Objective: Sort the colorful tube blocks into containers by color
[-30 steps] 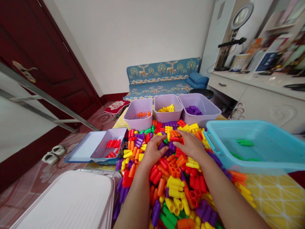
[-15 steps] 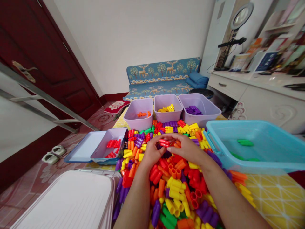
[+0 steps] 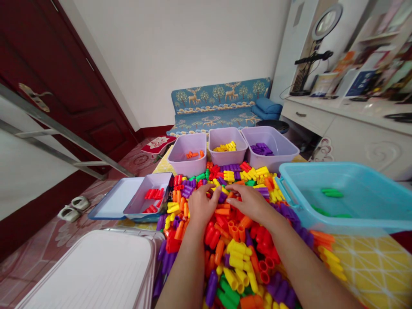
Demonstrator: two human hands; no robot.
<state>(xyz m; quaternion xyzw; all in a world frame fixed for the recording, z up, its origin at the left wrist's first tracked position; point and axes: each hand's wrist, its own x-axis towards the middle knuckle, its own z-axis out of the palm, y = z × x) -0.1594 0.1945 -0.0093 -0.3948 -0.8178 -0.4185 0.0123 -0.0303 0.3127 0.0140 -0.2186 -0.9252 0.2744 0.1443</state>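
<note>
Both hands are in the plastic block pile [image 3: 225, 249] on the tabletop [image 3: 376, 270], near its far end. Left hand [image 3: 202, 206]: grip spread, fingers [image 3: 210, 191] curved down onto the blocks. Right hand [image 3: 251, 204]: grip also spread, fingers [image 3: 233, 199] reaching left, tips just beside a purple block [image 3: 222, 197]. Neither grip shows a pinched block. The hands are close together but not touching.

Pile covers the middle of the tabletop and runs off the bottom of the view, as do both forearms. Blocks are red, orange, yellow, purple and green, heaped and overlapping, so lower layers are hidden.

Three lilac bins stand in a row at the far edge: left bin [image 3: 186, 161] with orange blocks, middle bin [image 3: 228, 156] with yellow, right bin [image 3: 277, 154] with purple. Blue tub [image 3: 347, 171] sits at the right edge, green blocks inside. At the left edge, a blue tray [image 3: 112, 197] holds a lilac box [image 3: 135, 199] with red blocks. White suitcase [image 3: 90, 270] lies near the lower left, beside the pile. Its contents can't be seen.
</note>
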